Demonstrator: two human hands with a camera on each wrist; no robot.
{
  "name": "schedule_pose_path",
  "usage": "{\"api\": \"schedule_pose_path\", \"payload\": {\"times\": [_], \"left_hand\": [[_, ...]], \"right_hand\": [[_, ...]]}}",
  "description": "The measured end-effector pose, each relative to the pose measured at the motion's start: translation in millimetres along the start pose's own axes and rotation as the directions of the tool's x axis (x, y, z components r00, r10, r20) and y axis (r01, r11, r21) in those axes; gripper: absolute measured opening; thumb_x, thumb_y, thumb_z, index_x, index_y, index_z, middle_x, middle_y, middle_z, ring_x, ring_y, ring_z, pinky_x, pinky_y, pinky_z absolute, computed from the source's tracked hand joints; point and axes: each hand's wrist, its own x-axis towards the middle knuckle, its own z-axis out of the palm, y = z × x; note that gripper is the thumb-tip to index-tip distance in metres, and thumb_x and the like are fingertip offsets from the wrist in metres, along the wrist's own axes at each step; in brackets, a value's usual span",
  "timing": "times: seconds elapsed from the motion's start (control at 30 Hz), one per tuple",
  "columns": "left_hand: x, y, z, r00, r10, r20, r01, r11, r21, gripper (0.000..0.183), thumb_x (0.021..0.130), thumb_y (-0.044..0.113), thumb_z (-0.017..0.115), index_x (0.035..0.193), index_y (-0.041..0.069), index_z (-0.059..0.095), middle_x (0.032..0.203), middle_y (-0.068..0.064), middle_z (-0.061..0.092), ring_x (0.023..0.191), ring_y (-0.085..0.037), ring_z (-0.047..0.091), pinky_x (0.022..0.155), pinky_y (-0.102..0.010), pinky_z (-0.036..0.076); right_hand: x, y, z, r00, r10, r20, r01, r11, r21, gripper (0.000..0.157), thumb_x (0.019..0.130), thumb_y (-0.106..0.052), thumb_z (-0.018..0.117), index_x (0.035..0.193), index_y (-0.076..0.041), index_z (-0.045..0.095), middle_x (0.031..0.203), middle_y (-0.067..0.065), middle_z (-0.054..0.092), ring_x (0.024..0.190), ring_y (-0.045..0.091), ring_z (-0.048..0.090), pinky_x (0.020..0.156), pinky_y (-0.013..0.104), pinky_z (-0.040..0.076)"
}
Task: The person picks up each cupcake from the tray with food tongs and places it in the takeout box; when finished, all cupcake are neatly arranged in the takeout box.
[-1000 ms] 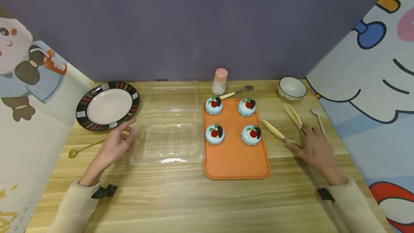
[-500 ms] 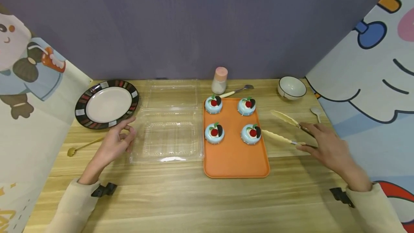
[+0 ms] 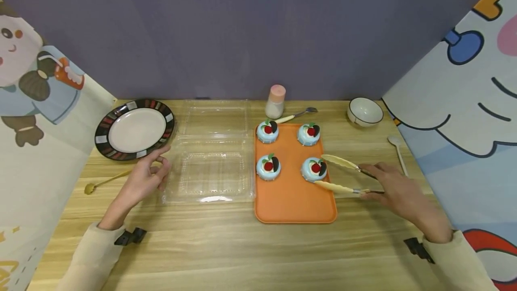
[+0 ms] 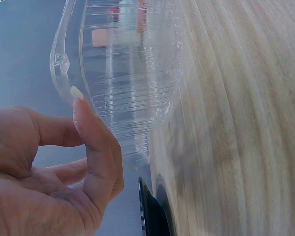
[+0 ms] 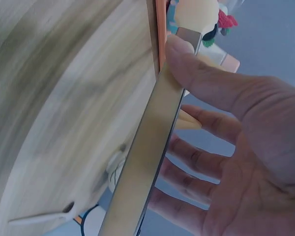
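My right hand (image 3: 397, 192) holds a pair of tongs with cream tips (image 3: 337, 187), thumb on one arm and fingers on the other. The tongs are spread, their tips on either side of the near right cake (image 3: 308, 171), a small blue one topped with a red berry and dark cookie. Several such cakes sit on an orange tray (image 3: 295, 205). My left hand (image 3: 143, 178), fingers loosely bent, hovers by the left edge of a clear plastic clamshell box (image 3: 210, 140), which lies with its lid folded back. In the left wrist view a fingertip overlaps the box's rim (image 4: 64, 88).
A dark-rimmed plate (image 3: 137, 131) and a gold spoon (image 3: 107, 182) lie at left. Behind the tray are a pink-capped shaker (image 3: 275, 102) and a fork (image 3: 296, 115). A white bowl (image 3: 365, 112) and a pale spoon (image 3: 399, 154) are at right. Walls enclose the back and sides.
My right hand has lifted the tongs, turned them and carried them left, so their tips now straddle the near right cake. The left hand has stayed put.
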Motion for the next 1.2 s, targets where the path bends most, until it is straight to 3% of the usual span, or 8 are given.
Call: {"api": "schedule_pose_path", "payload": {"times": [0.1,0.23,0.53,0.77,0.97,1.2], "left_hand": [[-0.7,-0.1,0.7,1.000,-0.004,0.002,0.004,1.000,-0.004,0.053,0.104,0.016,0.047,0.153,0.003,0.030,0.111,-0.024,0.051,0.053,-0.012,0.054,0.045,-0.035,0.053],[-1.2,0.1,1.5,1.000,-0.007,0.003,0.007,1.000,-0.009,0.053,0.104,0.015,0.047,0.153,0.003,0.030,0.110,-0.023,0.050,0.053,-0.011,0.054,0.045,-0.035,0.052],[-2.1,0.6,0.9,1.000,-0.002,0.003,0.002,1.000,-0.023,0.053,0.104,0.013,0.047,0.153,0.003,0.030,0.109,-0.023,0.050,0.052,-0.012,0.053,0.044,-0.035,0.051],[-2.3,1.2,0.1,1.000,-0.010,-0.001,0.010,1.000,-0.024,0.053,0.104,0.013,0.048,0.153,0.004,0.030,0.109,-0.022,0.050,0.053,-0.011,0.053,0.044,-0.034,0.052],[-1.6,0.9,0.1,1.000,-0.012,-0.003,0.012,1.000,-0.016,0.053,0.104,0.013,0.048,0.153,0.004,0.031,0.110,-0.023,0.051,0.052,-0.012,0.054,0.044,-0.035,0.052],[0.3,1.5,0.4,1.000,-0.020,0.002,0.020,1.000,-0.013,0.054,0.104,0.016,0.048,0.153,0.006,0.030,0.111,-0.021,0.050,0.052,-0.012,0.054,0.044,-0.035,0.052]], "right_hand": [[3,-2,4.7,1.000,-0.010,-0.005,0.010,1.000,-0.001,0.072,0.078,-0.040,0.081,0.140,-0.017,0.051,0.120,0.016,0.061,0.108,0.042,0.060,0.062,0.052,0.055],[6,-3,8.5,0.998,-0.052,-0.037,0.052,0.998,-0.018,0.069,0.078,-0.038,0.081,0.138,-0.016,0.054,0.118,0.014,0.064,0.106,0.041,0.062,0.070,0.057,0.055],[9,-5,10.9,0.991,-0.091,-0.096,0.084,0.994,-0.072,0.066,0.078,-0.033,0.082,0.136,-0.016,0.055,0.109,0.013,0.063,0.098,0.037,0.063,0.058,0.045,0.054],[15,-14,6.5,0.980,-0.102,-0.173,0.088,0.992,-0.089,0.069,0.077,-0.030,0.083,0.138,-0.018,0.054,0.111,0.014,0.062,0.091,0.033,0.064,0.041,0.023,0.038],[24,-32,-6.8,0.957,-0.134,-0.259,0.106,0.987,-0.121,0.068,0.078,-0.034,0.081,0.139,-0.019,0.054,0.113,0.013,0.061,0.084,0.027,0.061,0.041,0.021,0.035],[43,-61,-21.6,0.946,-0.181,-0.269,0.135,0.975,-0.179,0.069,0.083,-0.040,0.077,0.144,-0.024,0.049,0.118,0.008,0.057,0.094,0.026,0.058,0.037,0.016,0.028]]}}
